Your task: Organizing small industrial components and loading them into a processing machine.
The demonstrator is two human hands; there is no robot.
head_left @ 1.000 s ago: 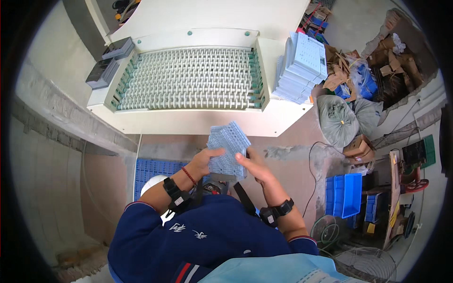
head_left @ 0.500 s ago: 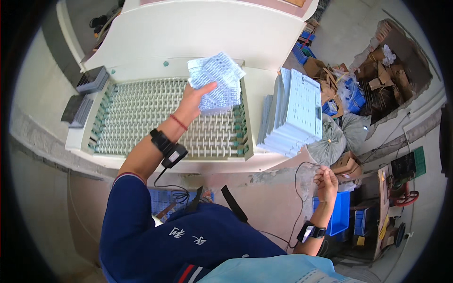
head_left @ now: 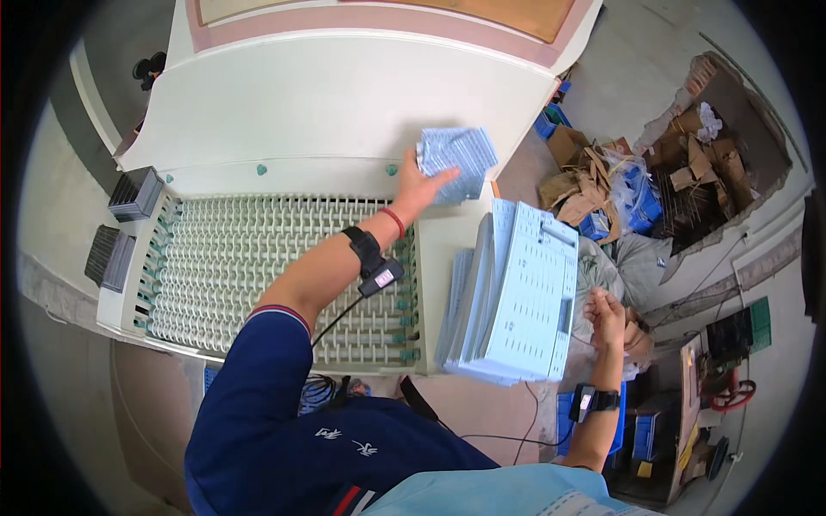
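My left hand [head_left: 419, 182] is closed around a bundle of light blue printed sheets or boards [head_left: 465, 162]. It holds the bundle above the white machine's right end, in front of the raised panel. Below and to the right stands a tall stack of light blue flat panels [head_left: 529, 297] with slots and rows of small marks. My right hand [head_left: 606, 316] hovers just right of that stack, apart from it. Its fingers are curled together, and what they hold, if anything, is too small to make out.
The machine's bed of white rollers [head_left: 275, 267] lies to the left. Two dark grey stacked pieces [head_left: 135, 194] sit at its left end. Torn cardboard [head_left: 585, 193], grey sacks [head_left: 641, 245] and a blue crate [head_left: 615, 421] are on the right. Cables [head_left: 508, 437] hang from both wrist devices.
My left hand has carried the bundle rightward, from over the rollers to above the machine's right end. In the picture, the machine and panel stack sit lower and farther left. My right hand stays curled.
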